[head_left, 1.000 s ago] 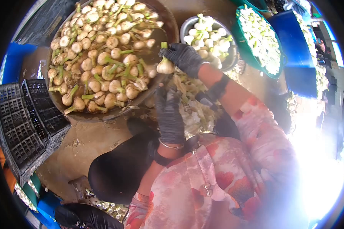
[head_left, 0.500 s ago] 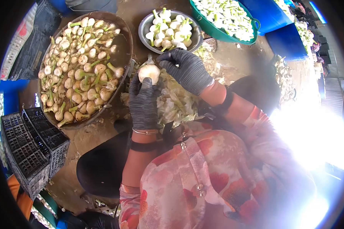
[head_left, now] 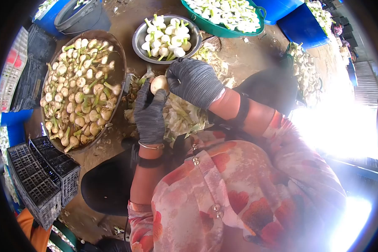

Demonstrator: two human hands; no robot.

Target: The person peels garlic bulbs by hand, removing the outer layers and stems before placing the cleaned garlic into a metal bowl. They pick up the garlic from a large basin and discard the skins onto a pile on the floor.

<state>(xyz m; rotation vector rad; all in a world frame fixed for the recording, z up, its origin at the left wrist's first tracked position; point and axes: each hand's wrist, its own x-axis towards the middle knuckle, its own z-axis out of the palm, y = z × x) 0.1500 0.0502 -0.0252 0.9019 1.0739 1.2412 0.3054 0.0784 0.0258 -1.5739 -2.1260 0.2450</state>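
Observation:
My left hand (head_left: 150, 119), in a grey glove, is closed round a whitish garlic bulb (head_left: 158, 85), with the thumb on its near side. The bulb's stalk points away from me. Right beside the bulb is my gloved right hand (head_left: 197, 82), its fingers curled together; whatever they pinch is hidden. Loose garlic peelings (head_left: 185, 115) lie heaped below both hands. Just beyond the hands stands a metal bowl (head_left: 137, 48) of cleaned white bulbs with short green stalks. To the left, a wide round tub (head_left: 124, 63) holds many unpeeled garlic bulbs in brownish water.
A green basin (head_left: 222, 33) of white garlic stands at the back, near blue bins (head_left: 302, 29). Black crates (head_left: 33, 180) are at the lower left, a grey bucket (head_left: 82, 19) behind the tub. More garlic (head_left: 304, 75) is heaped at the right.
The view has shifted, so the tub and bowl appear further left. The garlic bulb is tilted differently in my left hand, and my right hand has come close against its side.

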